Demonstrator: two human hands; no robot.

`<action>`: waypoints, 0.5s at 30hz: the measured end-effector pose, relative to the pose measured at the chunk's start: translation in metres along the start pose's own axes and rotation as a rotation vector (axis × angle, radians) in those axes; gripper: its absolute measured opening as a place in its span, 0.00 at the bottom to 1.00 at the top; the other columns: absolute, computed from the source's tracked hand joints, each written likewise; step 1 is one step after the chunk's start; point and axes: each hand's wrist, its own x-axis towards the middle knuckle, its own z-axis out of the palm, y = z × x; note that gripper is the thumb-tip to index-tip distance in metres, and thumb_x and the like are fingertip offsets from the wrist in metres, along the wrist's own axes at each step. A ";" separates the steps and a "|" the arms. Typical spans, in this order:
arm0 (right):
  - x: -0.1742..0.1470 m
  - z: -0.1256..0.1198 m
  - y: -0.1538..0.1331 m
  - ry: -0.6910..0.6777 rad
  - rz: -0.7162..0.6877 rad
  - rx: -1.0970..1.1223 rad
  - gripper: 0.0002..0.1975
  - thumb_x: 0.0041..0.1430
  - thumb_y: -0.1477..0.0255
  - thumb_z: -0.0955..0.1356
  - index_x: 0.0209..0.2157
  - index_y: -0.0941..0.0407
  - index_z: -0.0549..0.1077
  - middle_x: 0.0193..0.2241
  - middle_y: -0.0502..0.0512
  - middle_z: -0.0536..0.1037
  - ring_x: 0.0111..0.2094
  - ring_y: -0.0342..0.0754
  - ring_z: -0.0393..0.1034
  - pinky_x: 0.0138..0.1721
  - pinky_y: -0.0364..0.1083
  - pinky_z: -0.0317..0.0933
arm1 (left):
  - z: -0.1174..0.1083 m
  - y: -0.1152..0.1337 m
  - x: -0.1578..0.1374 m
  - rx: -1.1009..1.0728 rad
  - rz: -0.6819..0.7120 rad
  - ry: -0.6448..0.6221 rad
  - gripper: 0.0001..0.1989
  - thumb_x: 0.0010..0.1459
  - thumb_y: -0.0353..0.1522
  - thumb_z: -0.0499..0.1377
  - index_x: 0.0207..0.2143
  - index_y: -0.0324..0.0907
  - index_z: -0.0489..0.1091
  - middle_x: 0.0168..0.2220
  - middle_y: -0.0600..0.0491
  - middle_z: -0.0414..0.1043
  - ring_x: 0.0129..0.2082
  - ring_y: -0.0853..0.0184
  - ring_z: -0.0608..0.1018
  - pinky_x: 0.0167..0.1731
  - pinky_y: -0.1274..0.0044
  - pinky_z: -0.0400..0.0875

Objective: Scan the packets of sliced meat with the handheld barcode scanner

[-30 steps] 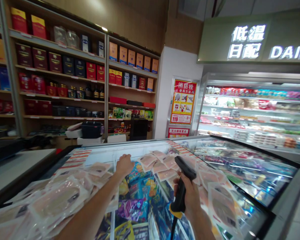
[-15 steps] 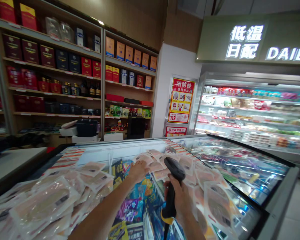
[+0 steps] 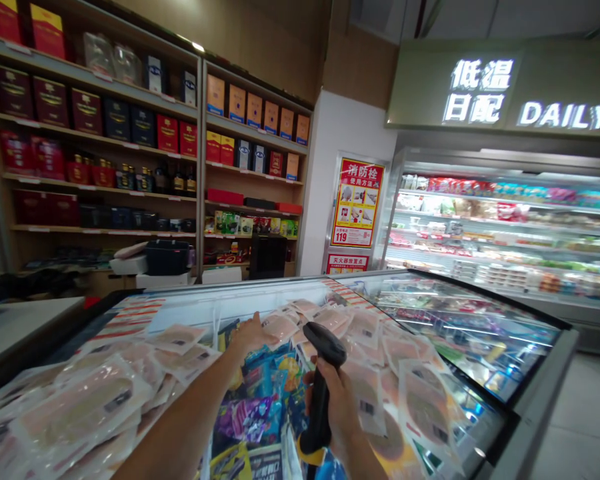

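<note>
My right hand is wrapped round the handle of a black barcode scanner, its head tilted up and to the left, with a yellow band at the handle's base. My left hand reaches over the freezer with thumb and a finger spread apart, beside a flat clear packet. Whether it touches that packet I cannot tell. Below both hands, colourful bags fill the middle of the freezer. Flat clear packets with pale round contents and dark labels lie heaped on the left and right.
The chest freezer's dark-edged glass lid covers the right part. A pale counter stands at the left. Behind are shelves of boxes and bottles, a red fire-hydrant poster and a lit open fridge.
My left hand has drawn left and slightly up, off the packets it lay over. The scanner in my right hand has shifted left a little. The view has turned slightly right.
</note>
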 end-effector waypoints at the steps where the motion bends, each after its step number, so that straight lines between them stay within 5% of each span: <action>1: 0.001 -0.001 0.000 0.002 0.009 0.011 0.18 0.41 0.60 0.66 0.31 0.60 0.66 0.16 0.48 0.69 0.12 0.39 0.60 0.12 0.39 0.54 | 0.002 -0.001 0.004 -0.014 0.031 -0.004 0.43 0.27 0.44 0.60 0.49 0.37 0.53 0.47 0.40 0.61 0.49 0.51 0.61 0.40 0.67 0.59; 7: 0.002 -0.004 -0.002 0.000 0.011 0.019 0.18 0.43 0.60 0.65 0.31 0.60 0.65 0.15 0.48 0.68 0.12 0.39 0.60 0.11 0.38 0.53 | 0.004 0.004 0.014 -0.394 0.061 0.067 0.23 0.36 0.27 0.56 0.40 0.36 0.61 0.35 0.49 0.69 0.34 0.65 0.72 0.30 0.79 0.64; 15: -0.008 0.000 -0.001 -0.143 0.027 0.002 0.15 0.45 0.62 0.64 0.31 0.60 0.64 0.17 0.48 0.68 0.12 0.39 0.59 0.12 0.39 0.53 | -0.021 0.015 0.000 -0.558 0.241 0.166 0.28 0.37 0.24 0.56 0.46 0.39 0.56 0.24 0.59 0.66 0.23 0.74 0.69 0.23 0.84 0.61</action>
